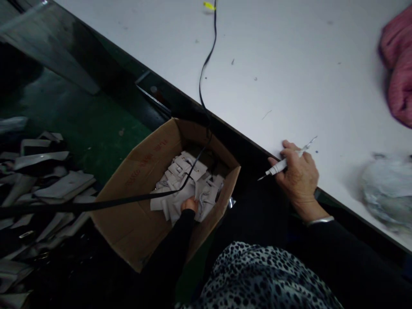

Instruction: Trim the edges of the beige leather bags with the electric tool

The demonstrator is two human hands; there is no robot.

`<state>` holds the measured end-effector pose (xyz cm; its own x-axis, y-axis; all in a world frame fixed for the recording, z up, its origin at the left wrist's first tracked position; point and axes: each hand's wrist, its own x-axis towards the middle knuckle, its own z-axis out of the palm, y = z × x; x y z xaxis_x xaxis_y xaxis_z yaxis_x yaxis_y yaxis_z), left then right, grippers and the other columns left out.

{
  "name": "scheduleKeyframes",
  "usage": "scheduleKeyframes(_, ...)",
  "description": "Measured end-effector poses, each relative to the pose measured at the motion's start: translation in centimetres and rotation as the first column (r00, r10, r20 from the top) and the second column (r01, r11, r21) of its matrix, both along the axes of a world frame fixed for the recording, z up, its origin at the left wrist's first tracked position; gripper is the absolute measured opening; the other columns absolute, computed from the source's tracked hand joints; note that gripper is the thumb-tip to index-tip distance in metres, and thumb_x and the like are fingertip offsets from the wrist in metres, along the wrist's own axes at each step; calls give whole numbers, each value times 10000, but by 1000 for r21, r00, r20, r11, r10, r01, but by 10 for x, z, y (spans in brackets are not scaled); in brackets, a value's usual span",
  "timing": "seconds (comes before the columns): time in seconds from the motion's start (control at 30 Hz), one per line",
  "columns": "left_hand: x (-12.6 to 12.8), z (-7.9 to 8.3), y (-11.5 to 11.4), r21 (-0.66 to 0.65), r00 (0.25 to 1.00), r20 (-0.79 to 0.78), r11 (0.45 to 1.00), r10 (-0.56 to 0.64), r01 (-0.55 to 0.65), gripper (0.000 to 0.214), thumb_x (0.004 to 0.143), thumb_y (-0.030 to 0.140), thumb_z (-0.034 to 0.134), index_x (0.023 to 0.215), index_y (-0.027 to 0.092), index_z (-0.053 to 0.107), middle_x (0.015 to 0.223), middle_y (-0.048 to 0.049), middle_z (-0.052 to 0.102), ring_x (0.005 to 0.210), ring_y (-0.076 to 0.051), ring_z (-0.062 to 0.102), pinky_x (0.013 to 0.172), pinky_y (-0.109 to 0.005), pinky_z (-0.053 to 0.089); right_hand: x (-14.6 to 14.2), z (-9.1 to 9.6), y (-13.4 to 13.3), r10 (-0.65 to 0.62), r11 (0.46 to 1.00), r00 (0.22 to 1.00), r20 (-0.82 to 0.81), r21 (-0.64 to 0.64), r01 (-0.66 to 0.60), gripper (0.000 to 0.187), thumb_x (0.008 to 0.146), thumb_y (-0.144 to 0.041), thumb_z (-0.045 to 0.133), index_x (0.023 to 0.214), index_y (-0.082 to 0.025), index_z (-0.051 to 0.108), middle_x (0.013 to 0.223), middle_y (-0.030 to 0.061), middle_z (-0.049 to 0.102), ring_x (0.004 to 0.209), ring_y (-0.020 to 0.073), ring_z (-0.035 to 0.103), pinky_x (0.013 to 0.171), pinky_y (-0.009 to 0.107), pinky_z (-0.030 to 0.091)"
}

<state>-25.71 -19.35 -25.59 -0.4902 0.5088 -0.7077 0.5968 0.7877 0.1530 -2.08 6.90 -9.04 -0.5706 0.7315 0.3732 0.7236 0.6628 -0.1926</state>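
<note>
My left hand (189,204) reaches down into an open cardboard box (141,171) on the floor and rests among several pale grey pieces (183,180); its fingers are buried in them. My right hand (298,174) rests on the edge of the white table (257,64), closed around a white pen-like tool (279,166) whose tip points left past the table edge. A metal bangle sits on that wrist.
A black cable (202,86) runs from the table down across the box. More grey pieces (41,184) lie heaped on the dark floor at left. A pink cloth (399,68) and a pale plastic bag (386,193) lie on the table at right.
</note>
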Motion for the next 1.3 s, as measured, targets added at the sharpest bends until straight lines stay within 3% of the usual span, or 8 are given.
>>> scheduleKeyframes(0.2,18,55,31,246,991,-53,960,-126,135,335,998,431,554,895,173,740,906,-94,745,940,-233,700,851,-325,481,2,-2,2,46,999,999,-26,-4,-46,270,935,-305,682,1158,-179,596,1451,158,610,1323,352,555,1069,494,470)
scheduleKeyframes(0.33,39,119,73,480,978,-124,852,-168,207,410,975,499,521,772,202,719,748,-51,716,769,-191,661,693,-274,386,4,0,6,57,986,989,-136,-148,-77,276,947,-350,640,1159,-174,617,1444,186,607,1337,372,534,1082,538,447)
scheduleKeyframes(0.43,39,179,94,610,969,-204,757,-138,236,479,984,507,491,657,187,634,616,-15,611,631,-151,557,624,-278,318,6,10,8,-15,913,939,-343,-387,-127,330,904,-434,661,1134,-199,637,1318,180,686,1251,370,599,1047,552,462)
scheduleKeyframes(0.57,29,261,86,789,929,-318,491,-190,371,566,953,481,576,505,172,421,487,44,369,503,-95,380,554,-269,244,11,34,-1,-86,887,860,-502,-433,-164,287,953,-515,561,954,-230,593,1251,153,729,1141,297,694,952,457,532)
scheduleKeyframes(0.7,43,319,62,803,830,-502,225,-244,552,538,961,387,636,513,165,435,492,53,375,465,-79,378,535,-278,234,29,75,-25,-195,887,763,-616,-443,-131,328,978,-554,527,955,-228,557,1155,119,757,1046,241,717,857,358,537)
scheduleKeyframes(0.83,93,337,51,744,721,-646,5,-251,668,462,966,304,651,547,176,504,510,30,462,499,-119,444,562,-316,265,59,116,-48,-273,807,818,-506,-583,-92,372,895,-590,635,846,-223,600,730,-11,674,689,181,606,627,267,421)
scheduleKeyframes(0.97,149,330,45,723,668,-680,-127,-301,679,416,966,245,637,572,193,514,521,18,486,515,-158,437,568,-358,255,96,131,-66,-268,789,911,-314,-614,20,291,843,-496,727,831,-225,620,671,-33,625,639,161,543,594,251,342)
scheduleKeyframes(1.3,217,331,17,786,565,-579,-219,-587,578,391,1001,229,579,617,188,526,559,19,527,525,-155,452,555,-356,283,157,138,-114,-67,849,996,-51,-527,30,365,781,-290,841,1049,-211,606,792,13,707,678,185,609,593,250,295)
